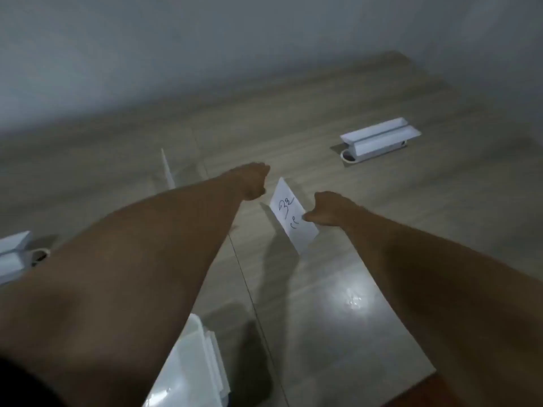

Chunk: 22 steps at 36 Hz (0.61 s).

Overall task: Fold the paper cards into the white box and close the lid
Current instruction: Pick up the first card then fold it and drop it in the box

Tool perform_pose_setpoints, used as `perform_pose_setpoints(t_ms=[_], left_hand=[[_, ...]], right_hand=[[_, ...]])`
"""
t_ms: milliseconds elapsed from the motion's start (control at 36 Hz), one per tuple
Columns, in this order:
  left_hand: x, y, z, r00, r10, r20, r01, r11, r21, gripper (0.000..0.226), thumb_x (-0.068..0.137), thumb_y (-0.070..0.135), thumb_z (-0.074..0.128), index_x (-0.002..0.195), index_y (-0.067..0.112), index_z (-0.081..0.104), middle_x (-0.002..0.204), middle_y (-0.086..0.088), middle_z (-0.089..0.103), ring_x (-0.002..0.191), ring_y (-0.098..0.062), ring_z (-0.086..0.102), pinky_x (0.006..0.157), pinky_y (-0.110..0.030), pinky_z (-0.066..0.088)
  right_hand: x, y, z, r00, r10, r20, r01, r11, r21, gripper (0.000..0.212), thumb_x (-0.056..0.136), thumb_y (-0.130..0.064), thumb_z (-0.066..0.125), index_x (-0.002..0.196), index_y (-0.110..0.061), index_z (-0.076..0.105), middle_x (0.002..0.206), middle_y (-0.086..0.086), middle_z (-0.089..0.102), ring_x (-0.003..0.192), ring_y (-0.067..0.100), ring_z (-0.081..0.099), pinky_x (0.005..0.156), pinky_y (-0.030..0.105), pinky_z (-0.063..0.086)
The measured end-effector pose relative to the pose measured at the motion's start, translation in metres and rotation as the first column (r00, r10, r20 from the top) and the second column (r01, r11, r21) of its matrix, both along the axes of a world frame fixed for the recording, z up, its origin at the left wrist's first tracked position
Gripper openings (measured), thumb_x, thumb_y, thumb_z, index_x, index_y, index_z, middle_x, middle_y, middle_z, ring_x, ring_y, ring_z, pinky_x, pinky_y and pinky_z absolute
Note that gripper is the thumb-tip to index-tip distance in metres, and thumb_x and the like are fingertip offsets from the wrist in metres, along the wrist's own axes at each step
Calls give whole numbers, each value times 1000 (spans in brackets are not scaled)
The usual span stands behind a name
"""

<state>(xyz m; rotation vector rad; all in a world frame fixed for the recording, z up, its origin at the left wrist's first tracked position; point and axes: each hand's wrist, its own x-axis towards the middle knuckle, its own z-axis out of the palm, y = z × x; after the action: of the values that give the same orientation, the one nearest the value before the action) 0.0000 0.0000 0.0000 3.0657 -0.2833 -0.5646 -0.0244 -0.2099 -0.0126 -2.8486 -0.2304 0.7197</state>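
Note:
A white paper card (292, 214) with dark handwriting stands tilted above the wooden table, between my two hands. My right hand (329, 211) pinches its right edge with closed fingers. My left hand (254, 180) is curled into a loose fist just left of the card's upper corner; whether it touches the card is hidden. The white box (188, 368) lies at the bottom of the view under my left forearm, with a stack of white sheets (217, 359) leaning along its right side. The picture is blurred.
A white cable tray (379, 136) sits over a round grommet at the far right of the table (338, 318). A similar white tray (13, 254) is at the left edge. A thin white sheet (168, 171) stands on edge behind my left arm. A grey wall bounds the far side.

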Motion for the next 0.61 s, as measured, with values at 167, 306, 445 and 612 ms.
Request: perform_pose_setpoints(t_ms=[167, 306, 445, 612], left_hand=[[7, -30, -50, 995, -95, 16, 95, 995, -41, 73, 92, 9, 58, 154, 22, 20, 165, -5, 7, 151, -27, 12, 120, -45, 22], [4, -46, -65, 991, -40, 128, 47, 997, -56, 41, 90, 16, 62, 130, 13, 55, 152, -14, 39, 137, -33, 39, 110, -41, 31], [-8, -33, -58, 983, 162, 90, -144, 972, -184, 14, 88, 22, 63, 97, 14, 70, 100, -6, 72, 96, -28, 63, 70, -28, 35], [-40, 3, -3, 964, 252, 80, -223, 938, -266, 21, 84, 28, 69, 94, 10, 71, 88, -5, 65, 86, -26, 58, 72, -31, 41]], right_hand=[[-10, -15, -47, 994, -16, -110, 19, 999, 27, 65, 80, -55, 62, 126, -9, 56, 124, 11, 62, 109, 30, 61, 85, 36, 50], [-8, -27, -75, 990, -142, 19, 136, 972, 192, 30, 90, -27, 55, 103, -3, 66, 109, 18, 69, 98, 33, 66, 73, 28, 44], [3, -31, -64, 975, -194, 109, 152, 938, 311, 23, 87, -27, 60, 98, -8, 68, 106, 17, 69, 98, 34, 65, 73, 29, 42], [-6, -6, -18, 973, -160, 165, 66, 883, 465, 18, 88, -30, 62, 90, -13, 67, 94, 10, 69, 86, 28, 64, 72, 32, 49]])
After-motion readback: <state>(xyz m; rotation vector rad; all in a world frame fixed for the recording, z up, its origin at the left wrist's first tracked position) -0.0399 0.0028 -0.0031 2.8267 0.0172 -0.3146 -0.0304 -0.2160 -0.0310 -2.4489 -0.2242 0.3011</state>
